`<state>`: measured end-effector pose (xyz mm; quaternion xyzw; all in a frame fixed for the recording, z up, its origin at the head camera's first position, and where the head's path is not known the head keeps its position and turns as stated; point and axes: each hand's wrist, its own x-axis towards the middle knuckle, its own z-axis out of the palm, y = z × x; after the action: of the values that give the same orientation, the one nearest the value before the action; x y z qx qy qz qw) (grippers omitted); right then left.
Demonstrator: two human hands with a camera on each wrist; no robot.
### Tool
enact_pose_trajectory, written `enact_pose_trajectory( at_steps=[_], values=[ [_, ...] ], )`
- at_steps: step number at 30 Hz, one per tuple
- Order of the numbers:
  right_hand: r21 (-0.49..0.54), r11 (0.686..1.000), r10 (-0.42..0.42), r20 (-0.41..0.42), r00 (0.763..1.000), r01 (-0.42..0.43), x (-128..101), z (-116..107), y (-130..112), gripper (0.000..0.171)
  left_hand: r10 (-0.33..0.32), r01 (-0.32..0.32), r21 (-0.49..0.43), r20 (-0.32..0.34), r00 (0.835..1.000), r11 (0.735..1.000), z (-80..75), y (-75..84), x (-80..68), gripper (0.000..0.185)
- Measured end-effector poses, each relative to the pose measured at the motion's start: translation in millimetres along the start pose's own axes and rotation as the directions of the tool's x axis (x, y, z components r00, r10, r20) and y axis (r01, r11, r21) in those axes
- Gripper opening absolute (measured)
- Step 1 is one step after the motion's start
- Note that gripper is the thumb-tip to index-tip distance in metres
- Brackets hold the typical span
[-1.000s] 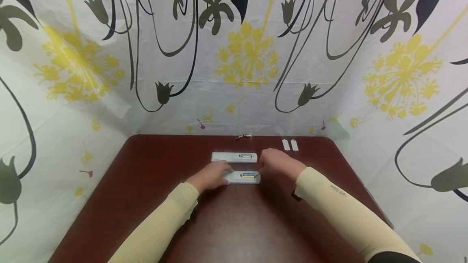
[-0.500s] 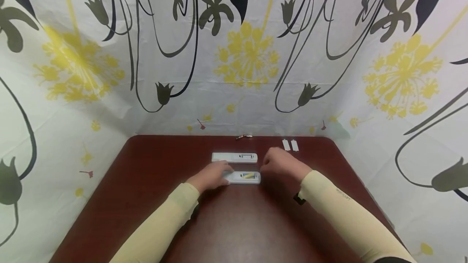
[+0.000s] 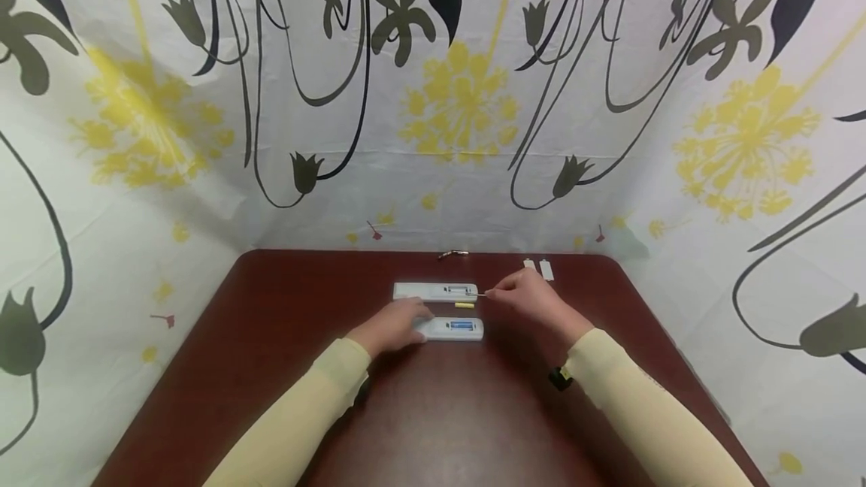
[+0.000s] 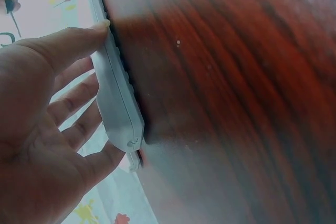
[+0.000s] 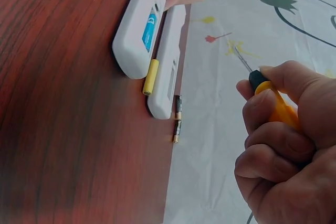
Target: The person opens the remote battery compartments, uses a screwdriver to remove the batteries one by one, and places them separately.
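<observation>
Now remote (image 3: 449, 328) compartment holding blue battery (image 3: 461, 325), yellow battery (image 3: 464, 306) outside

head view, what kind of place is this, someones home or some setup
Probably a staged tabletop booth, not a lived-in room: floral printed sheets close in a dark red wooden table on three sides, and it bears only two white remotes and a few small parts.
</observation>
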<state>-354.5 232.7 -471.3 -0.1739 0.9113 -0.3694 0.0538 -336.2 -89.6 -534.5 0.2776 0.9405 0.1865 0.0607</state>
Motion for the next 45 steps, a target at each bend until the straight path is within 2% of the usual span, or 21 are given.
enact_pose_trajectory(
  at_steps=[6,10,17,24,30,39,45],
  values=[
    [0.006,1.000,0.025,-0.002,1.000,-0.025,-3.9,0.4,-1.4,0.019,-0.004,0.004,-0.002,0.001,1.000,1.000,1.0,-0.9,0.2,0.040],
    [-0.006,1.000,0.012,0.009,1.000,-0.012,-4.2,0.4,-1.8,0.023,0.003,-0.003,-0.001,-0.004,1.000,1.000,-0.4,0.0,0.2,0.040],
    [-0.086,0.996,-0.026,0.043,0.999,0.030,-2.7,3.9,3.8,0.015,0.004,-0.004,-0.006,0.001,1.000,1.000,-0.8,-0.4,0.4,0.040],
    [-0.129,0.990,0.072,0.107,0.992,-0.058,-9.2,9.1,5.1,0.014,0.003,-0.003,-0.003,-0.001,1.000,1.000,-0.4,0.5,0.1,0.040],
    [-0.194,0.981,0.028,0.107,0.994,-0.007,-8.6,10.7,12.6,0.012,0.018,-0.018,0.005,-0.010,1.000,1.000,-0.3,-0.1,0.1,0.040],
    [-0.176,0.984,0.003,0.153,0.988,0.025,-4.2,11.8,16.1,0.016,0.018,-0.018,-0.009,-0.008,1.000,1.000,-1.1,0.1,-1.0,0.040],
    [-0.227,0.973,0.008,0.177,0.984,0.032,1.0,11.4,10.3,0.021,0.012,-0.012,-0.008,-0.004,1.000,1.000,-1.9,1.2,-0.9,0.040]
  ],
)
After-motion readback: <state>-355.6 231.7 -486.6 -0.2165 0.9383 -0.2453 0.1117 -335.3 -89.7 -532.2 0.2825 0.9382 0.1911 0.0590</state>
